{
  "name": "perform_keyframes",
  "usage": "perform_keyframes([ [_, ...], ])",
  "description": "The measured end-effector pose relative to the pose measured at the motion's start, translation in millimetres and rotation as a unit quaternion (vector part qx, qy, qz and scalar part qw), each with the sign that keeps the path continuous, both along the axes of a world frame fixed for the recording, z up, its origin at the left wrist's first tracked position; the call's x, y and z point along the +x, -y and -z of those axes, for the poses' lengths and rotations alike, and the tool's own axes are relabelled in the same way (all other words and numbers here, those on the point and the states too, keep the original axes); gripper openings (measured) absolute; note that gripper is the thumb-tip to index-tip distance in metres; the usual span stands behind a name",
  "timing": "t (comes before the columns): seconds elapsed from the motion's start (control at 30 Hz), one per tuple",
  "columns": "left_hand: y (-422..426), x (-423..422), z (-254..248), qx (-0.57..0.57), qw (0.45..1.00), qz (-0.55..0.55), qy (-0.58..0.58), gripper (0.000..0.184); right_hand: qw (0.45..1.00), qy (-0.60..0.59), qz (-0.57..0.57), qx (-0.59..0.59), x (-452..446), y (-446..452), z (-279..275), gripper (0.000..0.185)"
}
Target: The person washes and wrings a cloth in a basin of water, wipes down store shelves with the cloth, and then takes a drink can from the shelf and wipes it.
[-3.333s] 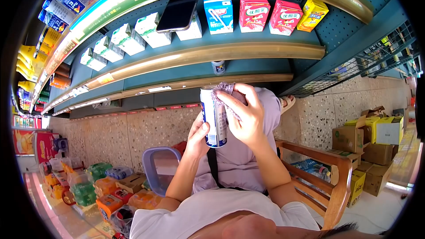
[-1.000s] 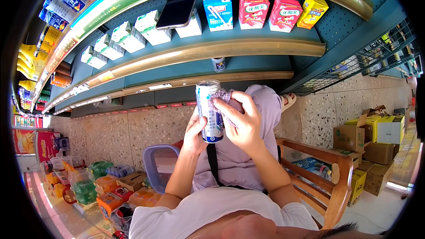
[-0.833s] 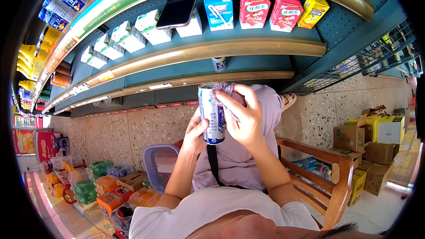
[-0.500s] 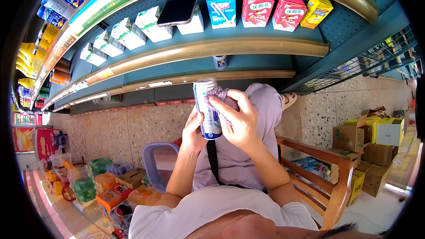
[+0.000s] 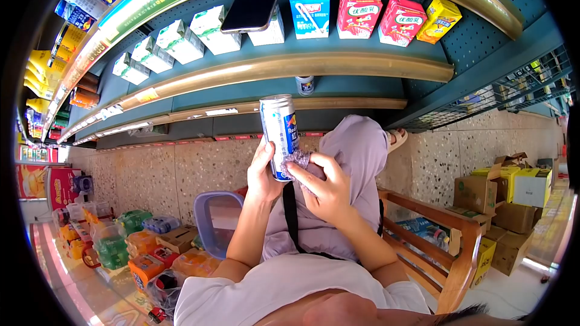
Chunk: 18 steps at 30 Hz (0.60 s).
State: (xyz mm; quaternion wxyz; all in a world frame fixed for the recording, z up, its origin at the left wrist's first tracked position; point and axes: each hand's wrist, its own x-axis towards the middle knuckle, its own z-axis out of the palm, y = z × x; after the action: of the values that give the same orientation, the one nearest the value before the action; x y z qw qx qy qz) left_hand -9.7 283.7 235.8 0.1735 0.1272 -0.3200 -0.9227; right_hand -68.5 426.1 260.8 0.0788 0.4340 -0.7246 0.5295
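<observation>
A tall silver, white and blue drink can [image 5: 276, 127] stands nearly upright above my lap, its top leaning slightly left. My left hand [image 5: 261, 172] is wrapped round its lower left side, the thumb on the front. In my right hand [image 5: 328, 184] is a fuzzy greyish-purple cloth [image 5: 296, 162], pinched between the fingers and pressed on the can's lower right side. Part of the can's label shows above the cloth; its base is partly covered by the hands.
Ahead, a teal shelf [image 5: 338, 63] holds drink cartons [image 5: 358, 15] and a black phone [image 5: 252, 6]. Another small can [image 5: 305, 85] stands on the tier below. A purple plastic basin [image 5: 219, 223] is at my left, a wooden chair armrest [image 5: 432, 210] at my right. Cardboard boxes [image 5: 475, 196] and bottle packs [image 5: 112, 247] lie on the floor.
The cloth in my right hand has slid from the can's upper part down to its lower right side, uncovering the label. The can has risen a little and shifted slightly left.
</observation>
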Motion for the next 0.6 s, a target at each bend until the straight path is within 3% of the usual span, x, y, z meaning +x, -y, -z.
perform_keyframes([
  [0.6,-7.7,-4.2,-11.6,0.000,0.999,-0.021,0.030,0.062,1.000,-0.018,-0.024,-0.005,4.2,-16.7,7.2,0.045],
])
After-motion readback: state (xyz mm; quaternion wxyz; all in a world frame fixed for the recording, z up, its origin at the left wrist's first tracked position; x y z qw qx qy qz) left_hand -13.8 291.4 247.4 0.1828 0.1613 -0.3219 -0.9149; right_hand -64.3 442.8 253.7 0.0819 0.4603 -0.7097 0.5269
